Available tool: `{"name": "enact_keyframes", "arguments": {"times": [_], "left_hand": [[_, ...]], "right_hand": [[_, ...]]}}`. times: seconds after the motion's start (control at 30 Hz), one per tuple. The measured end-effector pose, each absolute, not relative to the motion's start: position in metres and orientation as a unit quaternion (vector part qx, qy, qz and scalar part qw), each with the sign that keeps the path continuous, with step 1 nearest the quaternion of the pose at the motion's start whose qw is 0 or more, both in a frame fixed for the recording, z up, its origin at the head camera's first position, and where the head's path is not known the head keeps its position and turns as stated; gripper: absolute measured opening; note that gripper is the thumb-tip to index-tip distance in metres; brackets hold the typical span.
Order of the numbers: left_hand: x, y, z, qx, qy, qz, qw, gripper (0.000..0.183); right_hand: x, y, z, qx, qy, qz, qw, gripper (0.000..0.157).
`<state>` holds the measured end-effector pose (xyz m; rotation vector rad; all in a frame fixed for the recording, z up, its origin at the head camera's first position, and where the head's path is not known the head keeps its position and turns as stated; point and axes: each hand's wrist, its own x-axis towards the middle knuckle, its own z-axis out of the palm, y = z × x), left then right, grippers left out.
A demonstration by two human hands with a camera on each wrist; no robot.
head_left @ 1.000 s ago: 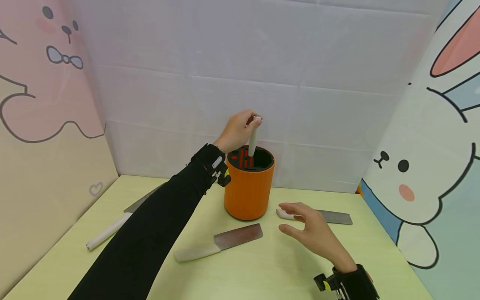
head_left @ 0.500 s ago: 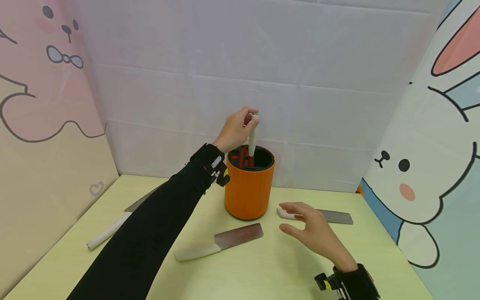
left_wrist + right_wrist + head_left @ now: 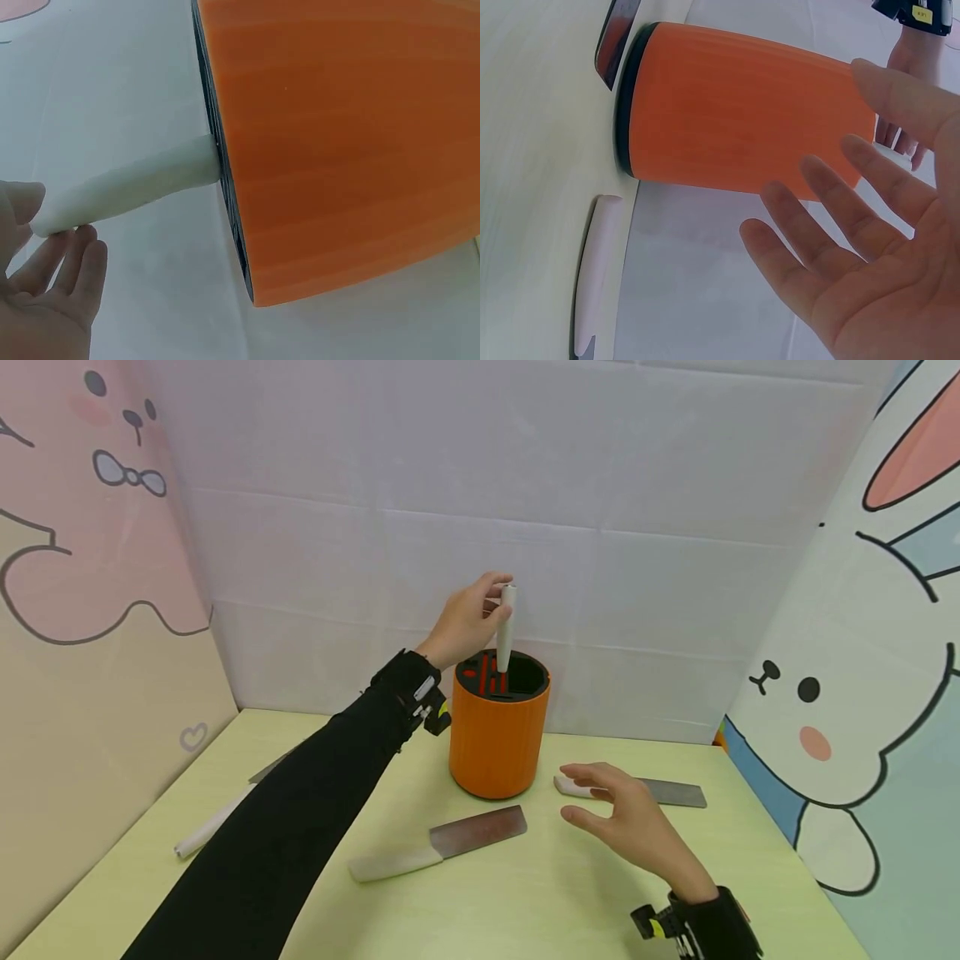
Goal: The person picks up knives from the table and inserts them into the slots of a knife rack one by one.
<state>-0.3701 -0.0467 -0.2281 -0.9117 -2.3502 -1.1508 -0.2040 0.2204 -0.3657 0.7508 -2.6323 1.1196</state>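
Note:
A knife's white handle (image 3: 506,631) stands up from the slotted black top of the orange knife block (image 3: 498,743); its blade is hidden inside. Around the handle's upper end is my left hand (image 3: 467,618), its fingers loosely spread, thumb and fingertips close to the handle. The left wrist view shows the handle (image 3: 131,184) between the thumb and loosened fingers; contact is hard to judge. My right hand (image 3: 626,822) hovers over the table with spread fingers and holds nothing. Behind it lies a cleaver (image 3: 671,792), its white handle partly covered by the fingers.
Another cleaver (image 3: 480,833) lies in front of the block, handle to the left. At the left, a further knife (image 3: 217,821) is partly covered by my black sleeve (image 3: 300,827). A white cloth (image 3: 675,635) hangs behind the pale table (image 3: 570,902).
My left hand has loosened its fingers from the knife handle and shifted slightly left and up. The knife stays standing in the block. My right hand has barely moved.

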Motion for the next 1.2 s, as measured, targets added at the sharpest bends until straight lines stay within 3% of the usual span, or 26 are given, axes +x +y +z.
{"name": "enact_keyframes", "arguments": {"times": [0.37,0.67,1.2], "left_hand": [[-0.354,-0.077,-0.239,-0.315,-0.846,-0.361,0.234,0.046],[-0.314,-0.113,-0.261,-0.311,-0.860,-0.285,0.288,0.043],[-0.241,-0.163,-0.342,-0.307,-0.863,-0.237,0.325,0.047]], "right_hand": [[-0.205,0.220,-0.364,0.252,-0.888,0.372,0.100,0.049],[-0.203,0.226,-0.360,0.244,-0.893,0.364,0.100,0.051],[-0.195,0.256,-0.368,0.242,-0.902,0.331,0.134,0.053]]}}
